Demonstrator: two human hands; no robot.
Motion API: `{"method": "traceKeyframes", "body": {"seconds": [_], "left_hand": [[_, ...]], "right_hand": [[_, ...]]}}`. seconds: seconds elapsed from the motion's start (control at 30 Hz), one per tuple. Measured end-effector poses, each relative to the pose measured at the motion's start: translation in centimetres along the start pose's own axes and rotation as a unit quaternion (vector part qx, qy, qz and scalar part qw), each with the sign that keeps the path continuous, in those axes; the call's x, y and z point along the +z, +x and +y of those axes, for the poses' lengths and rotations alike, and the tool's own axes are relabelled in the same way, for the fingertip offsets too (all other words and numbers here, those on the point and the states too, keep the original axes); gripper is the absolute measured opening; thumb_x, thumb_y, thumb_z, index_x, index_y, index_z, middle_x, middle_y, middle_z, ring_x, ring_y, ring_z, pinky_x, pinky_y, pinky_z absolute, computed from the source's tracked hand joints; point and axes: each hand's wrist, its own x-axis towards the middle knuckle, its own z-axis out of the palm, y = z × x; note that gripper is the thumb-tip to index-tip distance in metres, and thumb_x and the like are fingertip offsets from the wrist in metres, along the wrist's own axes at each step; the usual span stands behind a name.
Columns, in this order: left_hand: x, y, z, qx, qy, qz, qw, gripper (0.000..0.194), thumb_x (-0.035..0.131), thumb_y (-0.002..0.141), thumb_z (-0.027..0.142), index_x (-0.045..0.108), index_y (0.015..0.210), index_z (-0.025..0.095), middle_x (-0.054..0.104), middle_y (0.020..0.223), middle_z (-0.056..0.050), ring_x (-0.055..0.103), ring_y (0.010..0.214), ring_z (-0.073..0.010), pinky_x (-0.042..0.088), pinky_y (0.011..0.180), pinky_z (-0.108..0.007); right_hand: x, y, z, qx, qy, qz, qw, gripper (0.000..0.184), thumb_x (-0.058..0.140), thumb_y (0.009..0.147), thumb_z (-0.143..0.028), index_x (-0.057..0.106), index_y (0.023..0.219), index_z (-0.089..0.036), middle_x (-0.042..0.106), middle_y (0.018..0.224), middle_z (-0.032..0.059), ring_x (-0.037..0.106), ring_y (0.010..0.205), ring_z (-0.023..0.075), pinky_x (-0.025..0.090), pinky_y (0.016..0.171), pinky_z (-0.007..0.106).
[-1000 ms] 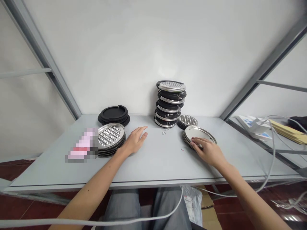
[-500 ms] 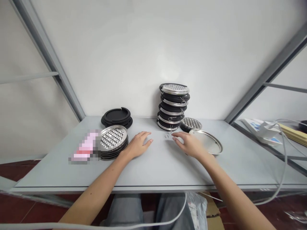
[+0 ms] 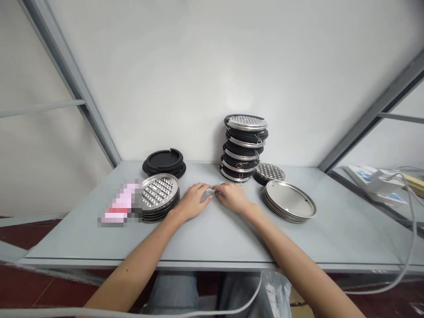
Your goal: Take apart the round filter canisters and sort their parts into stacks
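Note:
My right hand [image 3: 232,196] is over the middle of the table, its fingertips pinched on a small shiny metal ring [image 3: 211,191] whose exact shape is partly hidden. Just left of it, my left hand [image 3: 194,201] has its thumb and fingers apart around the ring's other side; whether it touches the ring I cannot tell. By my left wrist stands a stack of round metal grater discs [image 3: 159,192]. Behind my right hand rises a tall stack of round graters in black rims [image 3: 245,148], with wire loops hanging at its side.
Black round rims [image 3: 164,161] are piled at the back left. Smaller grater discs [image 3: 270,171] and flat metal plates [image 3: 291,199] stand to the right. A blurred pink item [image 3: 119,203] lies at left. A white cable [image 3: 410,238] hangs at right; metal posts frame the table.
My right hand has moved left, away from the metal plates and close to my left hand, taking the small ring from the tabletop. My left hand has barely moved.

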Motion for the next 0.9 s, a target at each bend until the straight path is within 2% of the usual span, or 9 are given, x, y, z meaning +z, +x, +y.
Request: {"method": "traceKeyframes", "body": {"seconds": [0.13,0.27,0.5,0.77,0.9], "left_hand": [[0.2,0.1,-0.4,-0.007,0.017,0.005,1.0,0.03,0.054,0.089,0.024,0.058,0.118,0.017,0.061,0.117,-0.01,0.054,0.113,-0.0249,0.043,0.1,-0.041],[0.2,0.1,-0.6,-0.002,0.015,0.01,1.0,0.029,0.055,0.089,0.025,0.059,0.117,0.017,0.061,0.116,-0.01,0.054,0.112,-0.025,0.043,0.1,-0.041],[0.3,0.0,-0.7,-0.001,0.023,0.009,1.0,0.031,0.055,0.089,0.025,0.058,0.118,0.015,0.061,0.116,-0.01,0.053,0.113,-0.0248,0.043,0.101,-0.04],[0.3,0.0,-0.8,-0.011,0.02,0.016,1.0,0.03,0.055,0.089,0.026,0.058,0.117,0.015,0.061,0.116,-0.01,0.051,0.113,-0.0244,0.042,0.102,-0.04],[0.3,0.0,-0.7,-0.006,0.018,0.019,1.0,0.029,0.055,0.089,0.027,0.059,0.116,0.015,0.061,0.116,-0.01,0.052,0.113,-0.0242,0.042,0.102,-0.04]], "right_hand": [[0.9,0.2,1.2,-0.02,0.089,0.037,0.995,0.021,0.054,0.087,-0.023,0.069,0.102,-0.019,0.07,0.087,0.0054,0.061,0.083,0.0176,0.042,0.075,0.025],[1.3,-0.1,1.9,-0.021,0.11,0.057,0.992,0.017,0.057,0.085,-0.024,0.071,0.094,-0.019,0.067,0.079,0.0048,0.058,0.078,0.0176,0.042,0.073,0.026],[1.1,-0.2,1.7,-0.002,0.106,0.032,0.994,0.016,0.056,0.084,-0.021,0.071,0.091,-0.017,0.065,0.081,0.0059,0.058,0.078,0.0173,0.041,0.072,0.026],[0.4,-0.8,3.5,0.089,0.075,0.029,0.993,0.017,0.059,0.083,-0.027,0.068,0.093,-0.016,0.063,0.094,0.0095,0.059,0.082,0.0176,0.043,0.075,0.026],[0.4,-1.2,4.8,0.136,0.075,0.006,0.988,0.017,0.063,0.079,-0.032,0.066,0.084,-0.016,0.066,0.093,0.0098,0.06,0.086,0.02,0.043,0.076,0.028]]}}
